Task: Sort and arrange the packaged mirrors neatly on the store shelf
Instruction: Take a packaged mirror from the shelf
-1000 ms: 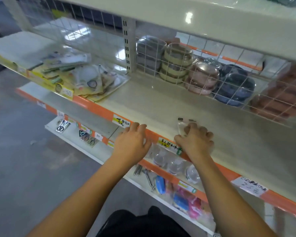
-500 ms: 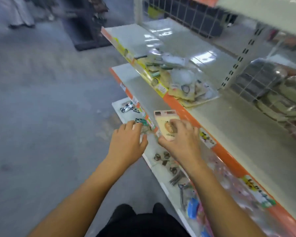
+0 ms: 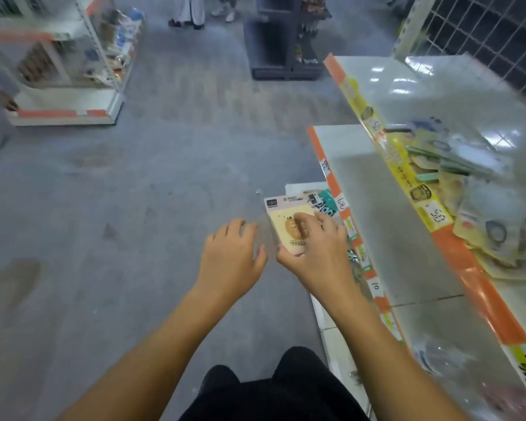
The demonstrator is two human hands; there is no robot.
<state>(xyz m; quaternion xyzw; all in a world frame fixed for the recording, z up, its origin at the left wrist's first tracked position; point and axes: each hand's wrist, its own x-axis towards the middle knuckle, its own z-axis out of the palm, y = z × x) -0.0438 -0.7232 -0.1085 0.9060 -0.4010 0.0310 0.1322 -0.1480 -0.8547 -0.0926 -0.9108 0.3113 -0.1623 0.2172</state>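
Holding one mirror pack (image 3: 289, 226) in pinched fingers, the right hand (image 3: 316, 253) has lifted it off the shelf to mid-frame. The left hand (image 3: 231, 256) stays loose, holding nothing. The messy pile (image 3: 474, 208) at right likely comes next.

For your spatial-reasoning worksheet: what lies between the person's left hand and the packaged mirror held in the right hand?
In the head view, nothing solid: only a narrow gap showing grey floor separates the left hand from the packaged mirror, which the right hand grips.
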